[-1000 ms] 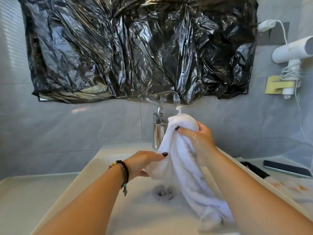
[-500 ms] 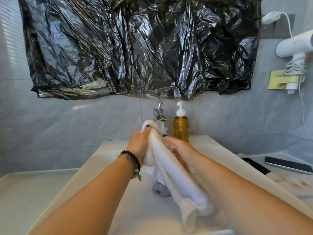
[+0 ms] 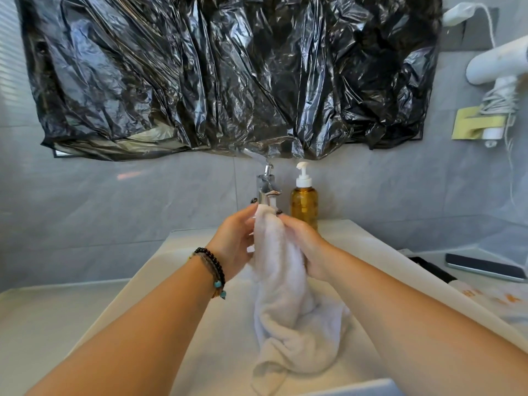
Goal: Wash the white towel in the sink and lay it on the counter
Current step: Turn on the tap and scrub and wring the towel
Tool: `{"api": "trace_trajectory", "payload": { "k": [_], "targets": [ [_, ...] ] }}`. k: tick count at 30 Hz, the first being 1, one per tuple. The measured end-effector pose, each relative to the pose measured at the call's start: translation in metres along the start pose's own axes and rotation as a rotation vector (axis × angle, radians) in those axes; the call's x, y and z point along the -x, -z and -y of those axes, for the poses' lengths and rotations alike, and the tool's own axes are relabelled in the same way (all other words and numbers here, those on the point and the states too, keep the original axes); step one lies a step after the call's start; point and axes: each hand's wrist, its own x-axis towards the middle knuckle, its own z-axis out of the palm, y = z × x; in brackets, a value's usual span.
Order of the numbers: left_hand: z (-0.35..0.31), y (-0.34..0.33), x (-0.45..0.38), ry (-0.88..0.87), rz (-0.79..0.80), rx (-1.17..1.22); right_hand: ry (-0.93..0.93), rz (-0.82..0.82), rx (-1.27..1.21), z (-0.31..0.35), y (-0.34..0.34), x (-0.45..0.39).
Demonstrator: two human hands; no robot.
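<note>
The white towel (image 3: 281, 284) hangs wet over the white sink (image 3: 183, 332), its upper end just under the chrome tap (image 3: 266, 187) and its lower end bunched in the basin. My left hand (image 3: 233, 244) and my right hand (image 3: 304, 247) face each other and press the towel's upper part between their palms, fingers nearly straight along the cloth. A beaded bracelet sits on my left wrist. The drain is hidden by the towel.
An amber soap pump bottle (image 3: 304, 204) stands right of the tap. Black plastic sheeting (image 3: 228, 72) covers the wall above. A phone (image 3: 485, 267) lies on the right counter (image 3: 428, 252); a white hair dryer (image 3: 497, 64) hangs on the right wall. The left counter (image 3: 43, 318) is pale.
My hands and the towel moved together under the tap, from one hand gripping high and one low to both palms pressing the cloth between them. The towel's lower end dropped into the basin.
</note>
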Motion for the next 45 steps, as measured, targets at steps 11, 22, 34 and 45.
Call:
{"api": "trace_trajectory", "payload": {
  "k": [11,22,34,45],
  "targets": [
    [0.019,0.001,0.0,0.054,0.017,-0.143,0.17,-0.185,-0.271,0.014,-0.005,0.013],
    [0.037,-0.014,0.013,0.005,0.18,-0.12,0.173,-0.037,-0.106,0.023,-0.009,0.021],
    [0.03,-0.014,0.009,-0.031,0.058,0.024,0.253,0.097,0.044,0.028,0.01,0.024],
    [0.041,-0.016,0.01,0.168,0.295,-0.318,0.086,0.415,-0.01,0.024,0.008,0.034]
  ]
}}
